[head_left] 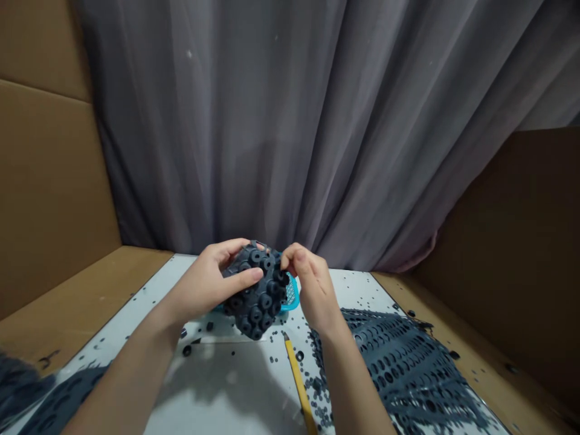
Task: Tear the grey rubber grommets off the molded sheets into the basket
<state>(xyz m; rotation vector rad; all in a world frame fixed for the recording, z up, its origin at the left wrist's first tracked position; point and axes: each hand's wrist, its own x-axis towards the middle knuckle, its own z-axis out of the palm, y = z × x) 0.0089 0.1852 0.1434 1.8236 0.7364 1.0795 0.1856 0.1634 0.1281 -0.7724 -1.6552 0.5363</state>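
My left hand [206, 284] is wrapped round a dark grey rubber sheet [257, 296] studded with small rings, held up above the white table [226, 386]. My right hand [310, 281] pinches one of the rings at the sheet's upper right edge with thumb and fingertips. A teal basket [291, 296] shows just behind the sheet, mostly hidden by it and by my hands.
A yellow pencil [299, 380] lies on the table below my hands. Punched-out grey rubber sheets [403, 362] lie at the right, more at the lower left [49, 399]. Loose small rings [317, 380] are scattered about. A grey curtain [290, 121] and cardboard walls [45, 169] close in the space.
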